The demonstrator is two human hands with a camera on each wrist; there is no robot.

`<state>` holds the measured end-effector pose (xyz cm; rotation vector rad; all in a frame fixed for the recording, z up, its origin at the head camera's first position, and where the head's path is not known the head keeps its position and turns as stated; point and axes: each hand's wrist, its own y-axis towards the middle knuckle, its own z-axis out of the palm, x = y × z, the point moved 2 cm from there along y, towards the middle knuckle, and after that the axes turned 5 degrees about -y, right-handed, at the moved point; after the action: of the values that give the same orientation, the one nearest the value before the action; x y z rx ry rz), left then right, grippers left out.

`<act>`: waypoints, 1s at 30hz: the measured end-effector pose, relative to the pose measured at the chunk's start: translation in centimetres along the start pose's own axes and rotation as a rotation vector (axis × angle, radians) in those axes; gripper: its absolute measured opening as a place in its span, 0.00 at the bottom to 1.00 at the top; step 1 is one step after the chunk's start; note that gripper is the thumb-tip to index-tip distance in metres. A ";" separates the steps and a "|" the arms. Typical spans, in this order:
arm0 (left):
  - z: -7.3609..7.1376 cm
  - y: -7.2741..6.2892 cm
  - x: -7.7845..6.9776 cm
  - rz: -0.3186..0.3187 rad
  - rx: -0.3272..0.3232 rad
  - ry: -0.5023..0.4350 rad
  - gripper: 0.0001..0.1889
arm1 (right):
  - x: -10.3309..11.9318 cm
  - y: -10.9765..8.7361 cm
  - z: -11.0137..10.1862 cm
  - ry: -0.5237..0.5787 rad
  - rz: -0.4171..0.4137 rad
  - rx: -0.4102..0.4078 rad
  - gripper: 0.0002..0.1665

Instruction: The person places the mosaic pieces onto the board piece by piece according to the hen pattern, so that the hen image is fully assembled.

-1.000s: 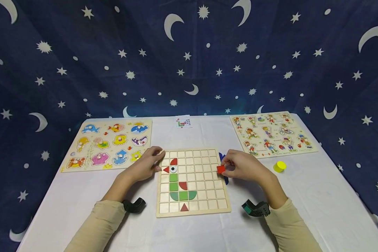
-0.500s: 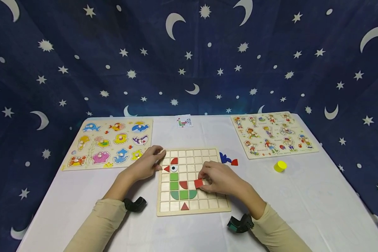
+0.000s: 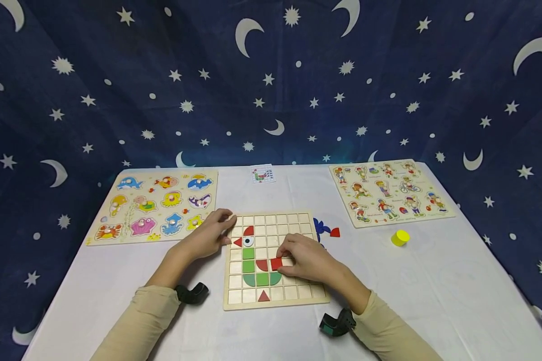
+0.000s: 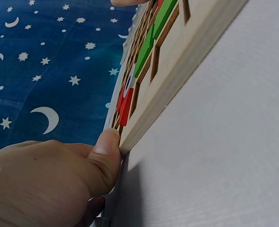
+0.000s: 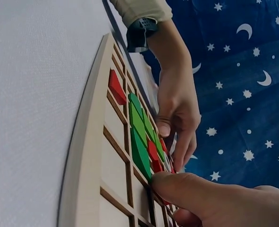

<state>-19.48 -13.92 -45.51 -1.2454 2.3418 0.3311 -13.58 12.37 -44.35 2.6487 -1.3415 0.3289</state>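
Note:
A wooden grid board point(image 3: 295, 297) lies on the table, bearing green, red and white-eyed pieces laid out in a bird-like shape. My left hand point(image 3: 210, 234) holds the board's left edge, its thumb point(image 4: 107, 142) at the frame in the left wrist view. Between thumb and fingertips, my right hand point(image 3: 309, 258) pinches a red square tile point(image 3: 276, 264). That tile sits over the cell to the right of a red quarter-circle piece point(image 3: 262, 265), just above a dark green curved piece point(image 3: 275, 278). In the right wrist view my right hand's fingers partly hide the tile.
Blue pieces point(image 3: 320, 228) and a red piece point(image 3: 335, 232) lie by the board's right edge. A yellow cylinder point(image 3: 400, 238) stands farther right. A sea-animal puzzle point(image 3: 153, 205) is at left, a children puzzle point(image 3: 390, 193) at right. A small picture card point(image 3: 263, 174) lies at the back.
My right hand has carried the red square tile leftward from beyond the board's right edge to the cell beside the red quarter-circle. My left hand has stayed at the left edge.

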 end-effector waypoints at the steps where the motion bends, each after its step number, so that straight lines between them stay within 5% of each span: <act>1: 0.0 0.0 0.0 0.002 -0.001 0.002 0.31 | 0.0 0.0 0.0 0.003 0.003 0.002 0.14; 30: 0.1 0.1 0.1 0.011 -0.013 0.002 0.31 | -0.5 0.6 1.0 0.243 0.060 -0.016 0.11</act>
<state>-19.55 -13.89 -45.65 -1.2401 2.3521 0.3493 -14.23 12.17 -45.44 2.4622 -1.3397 0.6227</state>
